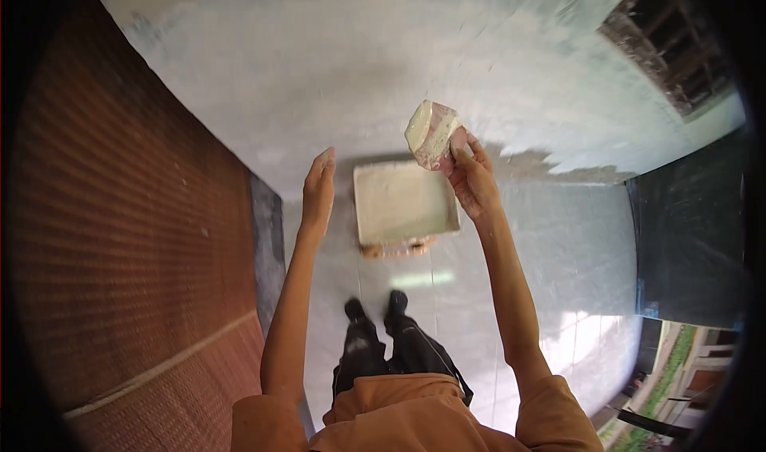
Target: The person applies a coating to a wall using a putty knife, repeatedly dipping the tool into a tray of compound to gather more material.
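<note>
My right hand [471,173] grips a flat, irregular piece [432,135] smeared with pale, wet-looking paste, held up near the wall. Its fingers and thumb pinch the lower right edge of the piece. My left hand [319,187] is raised at the left, fingers stretched upward, with nothing in it. Between and below the two hands sits a rectangular tray [361,205] with pale material inside, resting on a brownish support [396,249]. The wall [319,77] carries a grey-white coat, with a darker uncoated patch low on the right.
A reddish-brown woven mat [152,213] stands along the left. At the upper right is a barred opening [666,37]. A dark sheet [690,228] hangs at the right, with greenery below it. My feet are on the grey tiled floor [471,308].
</note>
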The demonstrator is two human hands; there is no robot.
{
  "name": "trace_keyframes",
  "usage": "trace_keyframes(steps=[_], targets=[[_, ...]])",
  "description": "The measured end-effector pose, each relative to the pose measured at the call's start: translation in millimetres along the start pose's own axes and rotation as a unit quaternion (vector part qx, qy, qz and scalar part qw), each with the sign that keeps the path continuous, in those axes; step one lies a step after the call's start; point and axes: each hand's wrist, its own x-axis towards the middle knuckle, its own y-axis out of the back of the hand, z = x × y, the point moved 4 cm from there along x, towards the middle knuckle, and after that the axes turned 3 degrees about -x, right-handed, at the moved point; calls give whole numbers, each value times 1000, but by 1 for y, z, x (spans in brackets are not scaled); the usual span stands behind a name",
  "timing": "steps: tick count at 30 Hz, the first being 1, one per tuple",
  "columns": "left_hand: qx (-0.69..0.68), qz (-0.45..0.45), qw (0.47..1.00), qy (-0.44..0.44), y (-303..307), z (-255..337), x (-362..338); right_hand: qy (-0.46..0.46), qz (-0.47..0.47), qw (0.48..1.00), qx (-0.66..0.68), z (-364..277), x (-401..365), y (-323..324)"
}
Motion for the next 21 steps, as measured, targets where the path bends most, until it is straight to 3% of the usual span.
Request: trace_keyframes(steps=[6, 9, 16, 19, 21], targets=[[50, -18, 970, -236, 0, 175, 4, 88, 9, 996, 8, -117, -8, -84], [174, 4, 905, -389, -7, 250, 1, 136, 16, 991, -12, -169, -7, -113], [312, 50, 763, -564, -40, 404, 26, 230, -14, 973, -15, -278, 31, -174], [340, 96, 714, -604, -54, 454, 41, 311, -44, 948, -44, -318, 58, -195], [393, 168, 655, -623, -61, 481, 47, 407, -54, 908, -80, -342, 70, -216]])
